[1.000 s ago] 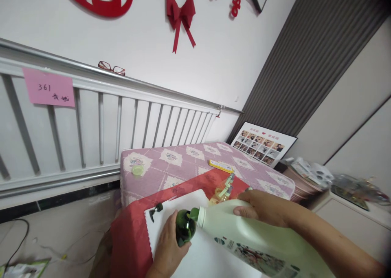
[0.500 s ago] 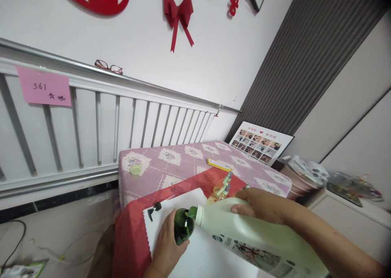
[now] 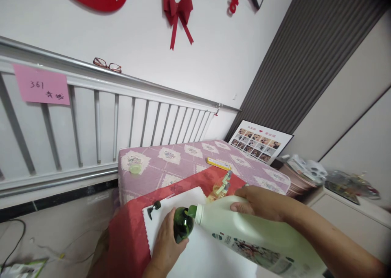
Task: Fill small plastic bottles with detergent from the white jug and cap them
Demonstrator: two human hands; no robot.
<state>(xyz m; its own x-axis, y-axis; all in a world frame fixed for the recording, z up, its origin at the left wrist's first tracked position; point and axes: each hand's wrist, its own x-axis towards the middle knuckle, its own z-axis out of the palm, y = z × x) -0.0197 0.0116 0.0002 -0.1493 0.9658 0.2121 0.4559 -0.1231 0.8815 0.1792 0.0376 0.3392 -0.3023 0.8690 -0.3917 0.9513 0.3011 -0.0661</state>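
My left hand is wrapped round a small dark green bottle that stands on a white cloth. My right hand grips the top of a large pale green jug, which is tipped over so that its white neck meets the green bottle's mouth. A dark pump cap lies on the white cloth just left of my left hand. Small yellowish spray bottles lie behind the jug.
A red cloth covers the near end of a table with a pink patterned cover. On it lie a light green cap and a yellow flat item. A white railing with glasses stands behind; a framed photo collage leans right.
Both hands and both bottles keep their hold and pose. The view has shifted slightly, so everything sits a little lower left in the picture.
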